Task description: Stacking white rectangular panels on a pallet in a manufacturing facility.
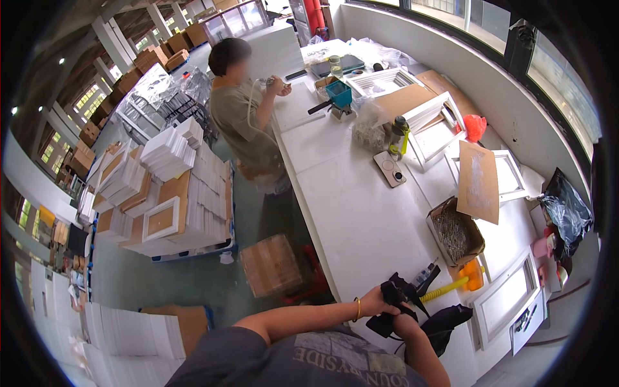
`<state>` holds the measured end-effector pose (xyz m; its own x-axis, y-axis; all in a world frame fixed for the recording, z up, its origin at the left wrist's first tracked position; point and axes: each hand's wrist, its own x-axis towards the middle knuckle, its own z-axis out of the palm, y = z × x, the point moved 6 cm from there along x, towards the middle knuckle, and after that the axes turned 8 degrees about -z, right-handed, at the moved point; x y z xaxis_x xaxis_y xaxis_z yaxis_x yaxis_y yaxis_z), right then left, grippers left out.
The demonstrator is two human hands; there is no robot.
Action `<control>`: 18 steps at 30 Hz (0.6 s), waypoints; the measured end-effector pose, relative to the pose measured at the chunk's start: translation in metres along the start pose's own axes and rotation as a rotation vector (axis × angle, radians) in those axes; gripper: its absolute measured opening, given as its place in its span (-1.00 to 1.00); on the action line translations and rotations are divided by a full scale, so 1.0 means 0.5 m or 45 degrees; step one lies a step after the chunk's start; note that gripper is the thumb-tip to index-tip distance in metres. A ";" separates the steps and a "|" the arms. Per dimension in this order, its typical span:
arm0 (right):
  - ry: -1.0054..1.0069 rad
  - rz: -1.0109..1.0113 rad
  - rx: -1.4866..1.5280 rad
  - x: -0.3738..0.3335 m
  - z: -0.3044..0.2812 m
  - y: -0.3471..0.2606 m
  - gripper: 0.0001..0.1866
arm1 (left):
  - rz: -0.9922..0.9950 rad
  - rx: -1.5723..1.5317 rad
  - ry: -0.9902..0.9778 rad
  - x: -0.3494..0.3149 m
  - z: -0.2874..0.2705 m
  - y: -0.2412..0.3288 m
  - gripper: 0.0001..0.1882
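Both hands meet at the table's near edge: the left hand (376, 300) and right hand (405, 324) close around a black glove (391, 303), apparently tugging it on, beside a yellow-handled tool (445, 289) and an open box of screws (454, 232) within reach.

left arm: bare forearm reaches across the body from lower left, bangle at the wrist
left hand (373, 302): fingers curled closed
right hand (405, 326): mostly hidden, fingers unclear
hands: close together, touching

A frame-making workshop: stacks of white frames (169, 153) on pallets, cardboard boxes (150, 58), and a long white counter (361, 219) under factory windows.
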<state>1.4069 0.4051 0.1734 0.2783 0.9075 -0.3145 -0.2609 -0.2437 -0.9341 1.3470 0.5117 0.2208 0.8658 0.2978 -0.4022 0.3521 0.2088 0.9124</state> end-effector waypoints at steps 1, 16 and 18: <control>-0.037 0.071 -0.019 -0.012 -0.011 0.024 -0.59 | -0.072 0.031 -0.050 -0.002 0.009 0.003 -0.38; -0.108 -0.077 -1.102 -0.060 0.022 -0.066 -0.08 | 0.058 0.495 0.169 -0.133 -0.146 0.010 -0.56; -0.081 -0.014 -1.123 -0.066 -0.005 -0.074 -0.15 | -0.159 0.547 0.436 -0.228 -0.264 -0.022 -0.55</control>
<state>1.4098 0.3831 0.2180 0.2178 0.9223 -0.3194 0.5571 -0.3862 -0.7352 1.1972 0.5984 0.2466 0.6687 0.5955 -0.4452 0.6195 -0.1152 0.7765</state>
